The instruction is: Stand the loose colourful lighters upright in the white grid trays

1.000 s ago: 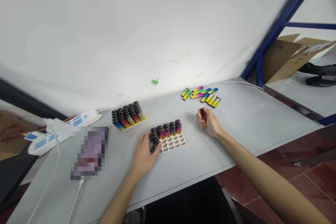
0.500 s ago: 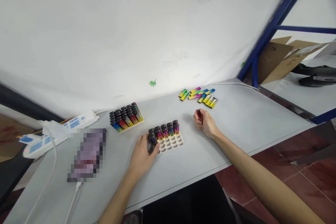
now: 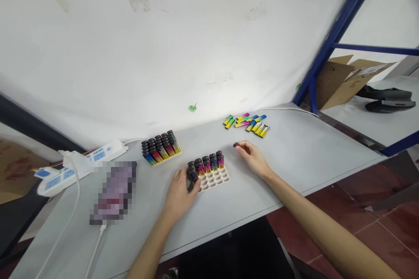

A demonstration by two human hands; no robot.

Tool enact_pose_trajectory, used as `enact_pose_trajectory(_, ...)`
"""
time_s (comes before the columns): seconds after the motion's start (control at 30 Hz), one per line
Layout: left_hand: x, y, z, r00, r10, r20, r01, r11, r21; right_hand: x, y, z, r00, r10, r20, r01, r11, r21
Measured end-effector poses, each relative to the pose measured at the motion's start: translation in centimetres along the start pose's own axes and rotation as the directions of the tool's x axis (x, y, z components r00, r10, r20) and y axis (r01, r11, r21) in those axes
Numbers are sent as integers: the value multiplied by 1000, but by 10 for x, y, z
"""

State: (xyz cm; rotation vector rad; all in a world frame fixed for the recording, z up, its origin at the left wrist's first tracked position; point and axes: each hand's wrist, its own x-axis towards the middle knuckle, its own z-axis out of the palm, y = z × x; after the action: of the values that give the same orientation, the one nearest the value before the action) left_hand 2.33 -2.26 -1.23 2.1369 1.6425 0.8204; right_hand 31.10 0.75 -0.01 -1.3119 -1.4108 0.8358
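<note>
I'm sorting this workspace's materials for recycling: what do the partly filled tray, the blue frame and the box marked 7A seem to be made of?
Partly filled tray: probably matte moulded plastic, given its off-white, evenly spaced pockets; moulded pulp is possible.
Blue frame: likely painted metal, with straight bars and even colour.
Box marked 7A: cardboard, plain brown with folded flaps.

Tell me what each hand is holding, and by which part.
The right hand pinches a lighter at its red body, black top showing. The left hand grips the white tray by its left side.
</note>
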Motion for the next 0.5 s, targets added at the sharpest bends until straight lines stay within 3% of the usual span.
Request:
enact_pose_trajectory(0.17,-2,-1,1,1000,-5,8,5,1000,14,-25,-35,-10,991,-132,33,137,960,-244)
enact_pose_trajectory(0.3,-2,-1,1,1000,3,26,-2,1000,-30,-43,-82,-12,974,-182,135,214,937,-277)
enact_pose_trajectory(0.4,-3,1,-1,999,18,36,-16,999,-50,-47,-101,4,951,-202,235,255,942,-219)
enact_pose_trajectory(0.5,-4,4,-4,998,41,43,-39,998,-51,-48,-97,32,915,-222,336,301,931,-205)
